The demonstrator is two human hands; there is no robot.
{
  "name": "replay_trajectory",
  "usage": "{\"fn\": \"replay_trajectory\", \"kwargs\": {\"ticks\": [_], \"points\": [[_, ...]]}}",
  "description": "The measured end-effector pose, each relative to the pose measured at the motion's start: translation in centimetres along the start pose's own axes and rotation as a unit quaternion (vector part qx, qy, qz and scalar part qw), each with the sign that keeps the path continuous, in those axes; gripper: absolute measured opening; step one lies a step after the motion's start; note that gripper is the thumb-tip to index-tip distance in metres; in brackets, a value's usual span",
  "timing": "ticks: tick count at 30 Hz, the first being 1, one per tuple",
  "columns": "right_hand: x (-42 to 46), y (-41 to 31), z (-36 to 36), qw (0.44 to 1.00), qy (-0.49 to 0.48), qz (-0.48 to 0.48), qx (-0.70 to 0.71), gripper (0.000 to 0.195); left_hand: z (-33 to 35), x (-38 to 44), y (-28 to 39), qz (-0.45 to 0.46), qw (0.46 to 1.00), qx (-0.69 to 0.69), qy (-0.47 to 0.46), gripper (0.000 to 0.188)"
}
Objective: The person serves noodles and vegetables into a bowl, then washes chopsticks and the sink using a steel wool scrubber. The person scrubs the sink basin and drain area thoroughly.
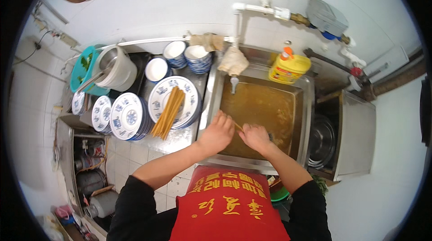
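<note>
Over a metal sink basin (pixel 211 106) of brownish water (pixel 260 106), my left hand (pixel 219 131) is closed around one end of thin chopsticks (pixel 238 126). The other end is in my right hand (pixel 255 136), its fingers pinched on it. How many sticks are held cannot be told. To the left, a bundle of light-brown chopsticks (pixel 169 112) lies across the top plate of a stack of blue-and-white plates (pixel 189 87). A tap (pixel 234 84) wrapped with cloth (pixel 233 62) hangs over the basin's back left.
A yellow detergent jug (pixel 290 68) with an orange top stands on the sink's back rim. More stacked plates (pixel 126 116), stacked bowls (pixel 198 59), a white bucket (pixel 119 72) and a teal basin (pixel 88 68) crowd the left side. Gas cylinders (pixel 103 204) lie below left.
</note>
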State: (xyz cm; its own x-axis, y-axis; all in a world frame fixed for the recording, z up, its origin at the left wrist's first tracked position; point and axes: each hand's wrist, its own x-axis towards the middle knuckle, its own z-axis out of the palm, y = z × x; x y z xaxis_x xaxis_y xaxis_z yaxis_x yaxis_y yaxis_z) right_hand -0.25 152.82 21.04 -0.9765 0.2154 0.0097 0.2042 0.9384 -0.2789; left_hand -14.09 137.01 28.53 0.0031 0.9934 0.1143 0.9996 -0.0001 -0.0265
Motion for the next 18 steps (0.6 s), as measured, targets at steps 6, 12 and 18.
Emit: {"fn": "replay_trajectory", "kwargs": {"ticks": [6, 12, 18], "points": [[-0.3, -1.1, -0.1, 0.995, 0.025, -0.097, -0.023, 0.029, 0.6, -1.6, -0.5, 0.005, 0.992, -0.093, -0.087, 0.024], [-1.8, 3.9, 2.0, 0.999, 0.048, 0.009, -0.016, 0.035, -1.9, -6.9, -4.1, -0.107, 0.986, -0.102, -0.080, 0.028], [-6.8, 7.8, 8.6, 0.882, 0.012, 0.419, 0.215, 0.067, 1.2, -16.7, -15.2, -0.426, 0.904, -0.011, 0.029, 0.028]]}}
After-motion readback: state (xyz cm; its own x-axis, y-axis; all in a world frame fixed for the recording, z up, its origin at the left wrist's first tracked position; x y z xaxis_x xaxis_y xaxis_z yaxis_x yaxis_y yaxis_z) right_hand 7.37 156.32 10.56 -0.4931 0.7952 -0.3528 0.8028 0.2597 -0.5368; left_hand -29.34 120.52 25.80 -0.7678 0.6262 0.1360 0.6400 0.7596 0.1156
